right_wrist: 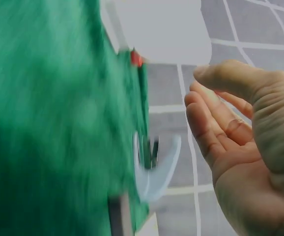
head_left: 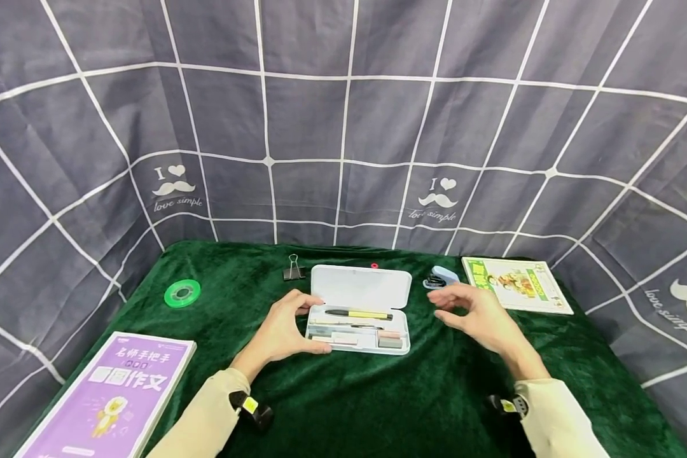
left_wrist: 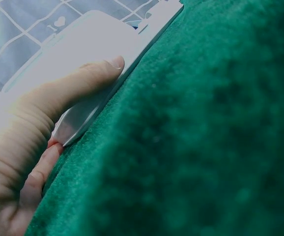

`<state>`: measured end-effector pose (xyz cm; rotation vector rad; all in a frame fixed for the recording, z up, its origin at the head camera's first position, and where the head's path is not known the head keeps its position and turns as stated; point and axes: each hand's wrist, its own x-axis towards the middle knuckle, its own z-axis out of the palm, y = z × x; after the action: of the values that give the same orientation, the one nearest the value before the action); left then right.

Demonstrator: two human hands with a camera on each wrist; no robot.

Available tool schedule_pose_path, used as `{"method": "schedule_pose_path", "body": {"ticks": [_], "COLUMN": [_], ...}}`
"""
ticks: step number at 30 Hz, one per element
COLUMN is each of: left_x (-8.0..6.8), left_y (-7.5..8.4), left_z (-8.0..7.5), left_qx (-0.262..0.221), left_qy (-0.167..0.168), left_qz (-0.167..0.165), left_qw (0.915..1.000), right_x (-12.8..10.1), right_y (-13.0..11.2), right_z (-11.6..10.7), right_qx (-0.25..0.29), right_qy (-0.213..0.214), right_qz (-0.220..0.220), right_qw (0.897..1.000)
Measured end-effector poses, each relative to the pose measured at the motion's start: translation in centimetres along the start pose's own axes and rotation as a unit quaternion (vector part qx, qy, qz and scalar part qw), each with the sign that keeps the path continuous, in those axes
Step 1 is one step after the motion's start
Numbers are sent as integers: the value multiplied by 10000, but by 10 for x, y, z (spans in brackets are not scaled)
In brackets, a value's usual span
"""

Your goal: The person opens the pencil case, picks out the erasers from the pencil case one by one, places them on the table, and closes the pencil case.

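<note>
A white pencil case (head_left: pixel 359 287) lies with its lid raised on the green cloth, in the middle of the head view. Inside it are a yellow and black pen (head_left: pixel 369 315), a slim pen (head_left: pixel 343 325), a white piece (head_left: pixel 344 339) and small pink and grey blocks (head_left: pixel 390 343). My left hand (head_left: pixel 285 327) grips the case's left end, thumb along the front side, fingers at the back left. To the right of the case, my right hand (head_left: pixel 481 315) hovers with loosely bent fingers and holds nothing. Just beyond its fingertips sits a light blue stapler (head_left: pixel 446 275).
A black binder clip (head_left: pixel 294 272) and a small red ring (head_left: pixel 374 266) lie behind the case. At left are a green tape roll (head_left: pixel 182 293) and a purple book (head_left: pixel 111 388). A green and white book (head_left: pixel 521 285) lies at back right, before a grey checked curtain (head_left: pixel 309 121).
</note>
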<state>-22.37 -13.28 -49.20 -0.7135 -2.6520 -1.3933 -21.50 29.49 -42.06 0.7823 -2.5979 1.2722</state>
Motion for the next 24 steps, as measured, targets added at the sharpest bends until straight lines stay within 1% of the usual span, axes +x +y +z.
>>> {"method": "schedule_pose_path", "body": {"ticks": [3, 5, 8, 12, 15, 21, 24], "left_x": [0, 0, 0, 2, 2, 1, 0], "left_y": [-1, -1, -2, -1, 0, -1, -3], "left_z": [0, 0, 1, 2, 2, 0, 0], "left_qx": [-1, -12, -10, -55, -67, 6, 17], "left_qy": [14, 5, -7, -9, -9, 23, 5], "left_qz": [-8, -17, -22, 30, 36, 12, 23], "left_qw": [10000, 10000, 10000, 10000, 10000, 10000, 10000], "right_x": [15, 22, 29, 31, 31, 33, 33], "right_y": [-6, -9, -12, -15, -15, -14, -12], "right_z": [16, 26, 39, 48, 51, 55, 57], "right_qx": [156, 226, 308, 148, -100, -563, -654], "right_qy": [-156, -332, -740, -1335, -1587, -1818, -1848], "right_qz": [-92, -84, -13, 5, -203, -899, -974], "right_qw": [9997, 9992, 9968, 9909, 9871, 9776, 9757]}}
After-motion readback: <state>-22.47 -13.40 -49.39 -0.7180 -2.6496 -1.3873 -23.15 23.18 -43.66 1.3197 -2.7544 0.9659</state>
